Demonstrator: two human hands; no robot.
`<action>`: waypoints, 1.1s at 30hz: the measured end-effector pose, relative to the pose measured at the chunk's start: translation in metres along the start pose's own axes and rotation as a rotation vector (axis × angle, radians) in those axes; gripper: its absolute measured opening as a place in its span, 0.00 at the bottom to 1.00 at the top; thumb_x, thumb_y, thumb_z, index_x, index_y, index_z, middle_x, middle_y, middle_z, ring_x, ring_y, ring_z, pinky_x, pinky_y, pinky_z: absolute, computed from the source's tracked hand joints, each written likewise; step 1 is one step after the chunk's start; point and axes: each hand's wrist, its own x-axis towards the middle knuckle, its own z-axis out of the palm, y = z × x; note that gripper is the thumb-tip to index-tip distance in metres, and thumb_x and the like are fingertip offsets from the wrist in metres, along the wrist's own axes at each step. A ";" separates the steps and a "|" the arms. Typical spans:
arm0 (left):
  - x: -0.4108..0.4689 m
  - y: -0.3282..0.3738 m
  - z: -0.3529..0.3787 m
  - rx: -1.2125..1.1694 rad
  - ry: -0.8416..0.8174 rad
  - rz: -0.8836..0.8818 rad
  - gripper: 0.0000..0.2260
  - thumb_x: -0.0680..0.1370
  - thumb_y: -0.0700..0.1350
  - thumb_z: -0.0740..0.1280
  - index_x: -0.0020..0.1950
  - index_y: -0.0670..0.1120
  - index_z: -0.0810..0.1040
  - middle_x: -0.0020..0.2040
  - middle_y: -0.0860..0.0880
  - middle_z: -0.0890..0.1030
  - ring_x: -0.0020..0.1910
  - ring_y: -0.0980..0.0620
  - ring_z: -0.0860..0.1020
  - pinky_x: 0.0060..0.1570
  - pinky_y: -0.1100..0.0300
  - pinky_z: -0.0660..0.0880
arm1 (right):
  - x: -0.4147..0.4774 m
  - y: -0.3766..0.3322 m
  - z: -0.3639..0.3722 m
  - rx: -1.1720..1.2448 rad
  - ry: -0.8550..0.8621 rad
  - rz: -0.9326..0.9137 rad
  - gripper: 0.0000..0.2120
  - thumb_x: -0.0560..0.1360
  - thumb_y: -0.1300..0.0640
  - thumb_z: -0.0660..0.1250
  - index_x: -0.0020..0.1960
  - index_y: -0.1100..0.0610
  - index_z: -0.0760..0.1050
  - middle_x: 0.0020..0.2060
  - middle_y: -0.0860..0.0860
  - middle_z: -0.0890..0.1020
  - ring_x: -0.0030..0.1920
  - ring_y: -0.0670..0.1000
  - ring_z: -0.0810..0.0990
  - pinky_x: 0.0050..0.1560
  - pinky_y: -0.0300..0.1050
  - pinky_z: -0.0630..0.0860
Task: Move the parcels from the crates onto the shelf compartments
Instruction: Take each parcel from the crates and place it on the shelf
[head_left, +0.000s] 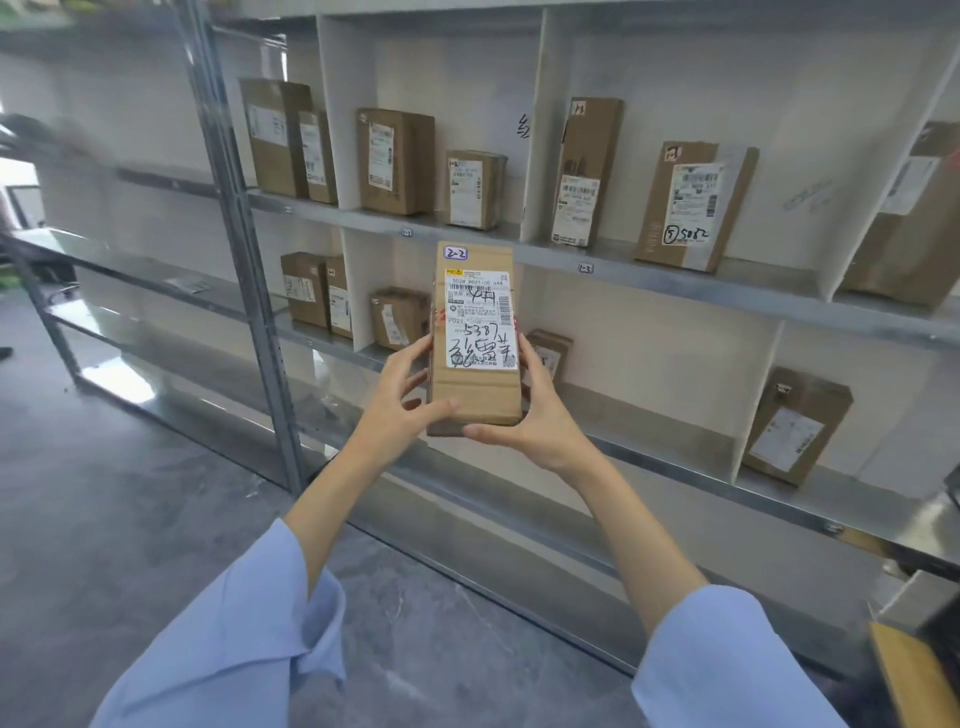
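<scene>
- Parcel (475, 338): held upright in the air before the shelf (675, 283), level with its middle row, not yet set down.
- Printed label (480, 319) turned toward the camera, handwritten tag (456, 253) reading "2-2" at the top; probably held so for reading the address before choosing a slot.
- Left hand (400, 400): gripping the lower left edge, fingers curled round the side, thumb across the bottom front.
- Right hand (524, 415): gripping the lower right edge, fingers wrapped behind, thumb under the bottom corner.
- Both grips set low, seemingly to leave label and tag uncovered.
- Rail markers on the upper row: "1-2" (407, 233) and "1-3" (585, 268); by that numbering, target judged to be the second compartment (649, 358) one row down, right behind the parcel.
- One small box (397, 317) there, just left of the parcel and near a divider (358, 291); another box (550, 353) partly hidden by the right hand. Cannot tell whether a second divider stands behind the parcel.
- Shelved boxes stood on end, labels outward, likely for quick reading.
- Judged mid-step: picked, address being checked, placing to follow.
- Next move likely a push forward into the gap, upright, label out.
- Crates: not clearly in view.
</scene>
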 end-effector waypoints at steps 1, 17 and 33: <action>-0.001 0.000 -0.003 0.015 0.005 0.009 0.39 0.63 0.57 0.74 0.72 0.63 0.63 0.75 0.55 0.64 0.71 0.52 0.68 0.68 0.48 0.69 | 0.000 -0.002 0.002 0.009 -0.002 0.001 0.57 0.63 0.55 0.83 0.78 0.42 0.48 0.70 0.39 0.61 0.69 0.35 0.63 0.62 0.23 0.63; 0.005 -0.020 -0.018 0.060 0.087 0.047 0.34 0.70 0.38 0.77 0.70 0.56 0.65 0.70 0.53 0.67 0.66 0.55 0.72 0.61 0.53 0.76 | 0.012 -0.004 0.020 0.011 0.070 0.049 0.38 0.74 0.58 0.74 0.76 0.49 0.55 0.72 0.44 0.64 0.63 0.35 0.69 0.62 0.28 0.67; 0.084 -0.092 -0.015 0.101 0.110 0.006 0.31 0.68 0.49 0.74 0.70 0.54 0.69 0.64 0.59 0.74 0.60 0.59 0.77 0.57 0.54 0.78 | 0.099 0.083 0.033 0.011 0.060 0.188 0.42 0.71 0.61 0.76 0.77 0.55 0.56 0.68 0.45 0.70 0.65 0.42 0.71 0.59 0.23 0.67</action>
